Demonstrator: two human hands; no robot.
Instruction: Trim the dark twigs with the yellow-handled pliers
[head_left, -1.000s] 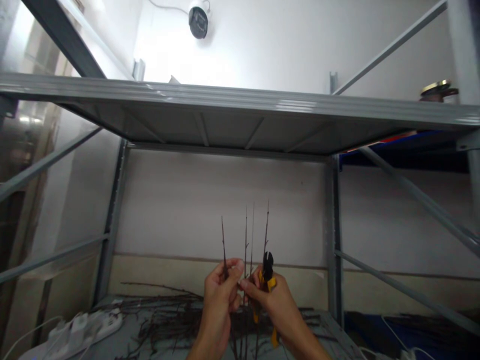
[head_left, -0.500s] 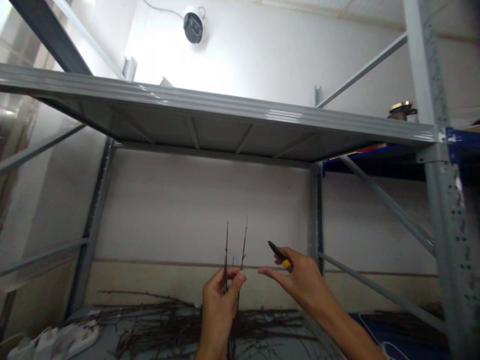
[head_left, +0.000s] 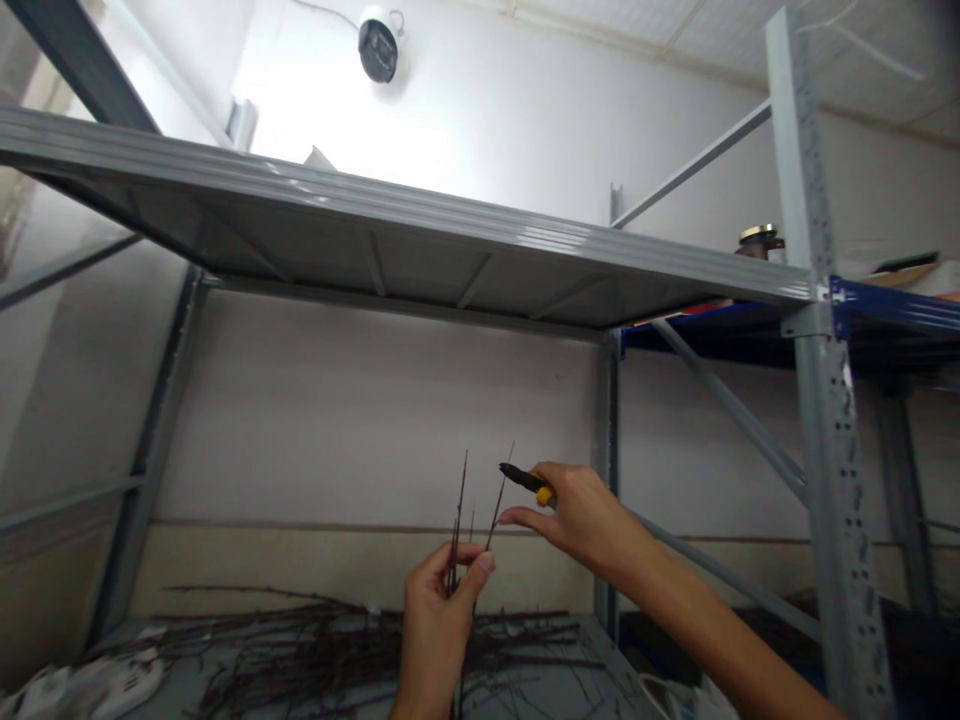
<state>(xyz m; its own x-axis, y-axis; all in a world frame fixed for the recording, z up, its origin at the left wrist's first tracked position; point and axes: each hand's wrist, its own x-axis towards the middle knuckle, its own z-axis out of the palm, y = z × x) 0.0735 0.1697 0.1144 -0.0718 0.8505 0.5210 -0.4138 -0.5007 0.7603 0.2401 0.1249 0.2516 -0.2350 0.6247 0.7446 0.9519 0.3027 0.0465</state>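
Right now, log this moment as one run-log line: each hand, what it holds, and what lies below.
left hand: grips thin bare twigs upright | right hand: holds yellow-handled cutters | below: twig pile on metal shelf

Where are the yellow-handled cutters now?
In the head view, the yellow-handled cutters sit in the right hand, tips toward the twigs held in the left hand.

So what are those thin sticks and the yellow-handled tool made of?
The thin sticks in the left hand look like natural dried twigs: dark, matte, with small knobbly buds. The cutters in the right hand seem to have a black metal head and yellow plastic grips, mostly hidden.
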